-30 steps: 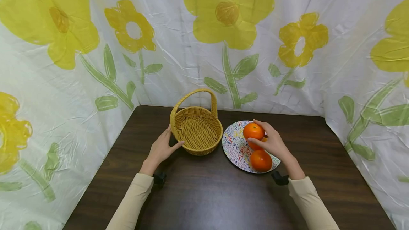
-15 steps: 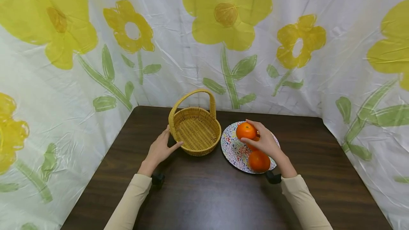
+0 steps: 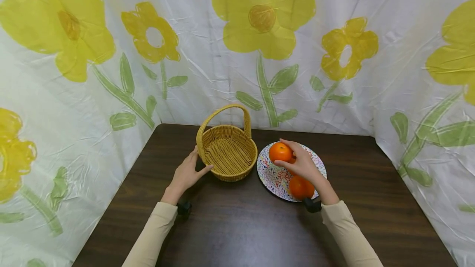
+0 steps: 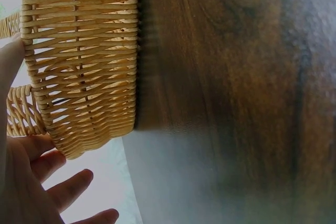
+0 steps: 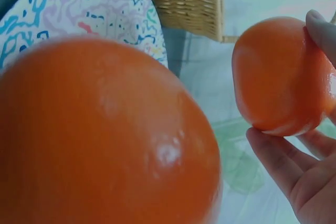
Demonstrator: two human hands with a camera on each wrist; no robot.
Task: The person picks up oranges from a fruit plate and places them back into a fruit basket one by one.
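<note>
i am seeing little of the middle fruit: the right hand and its held fruit are covering it. in the right wrist view, one near fruit is overrunning the left edge; the left wrist view is cutting the basket.

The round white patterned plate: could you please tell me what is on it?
One round orange fruit rests on the plate; another mostly hides behind the right hand and held fruit. What lies beneath is covered.

Orange fruit, white multicolour-squiggled plate
</note>
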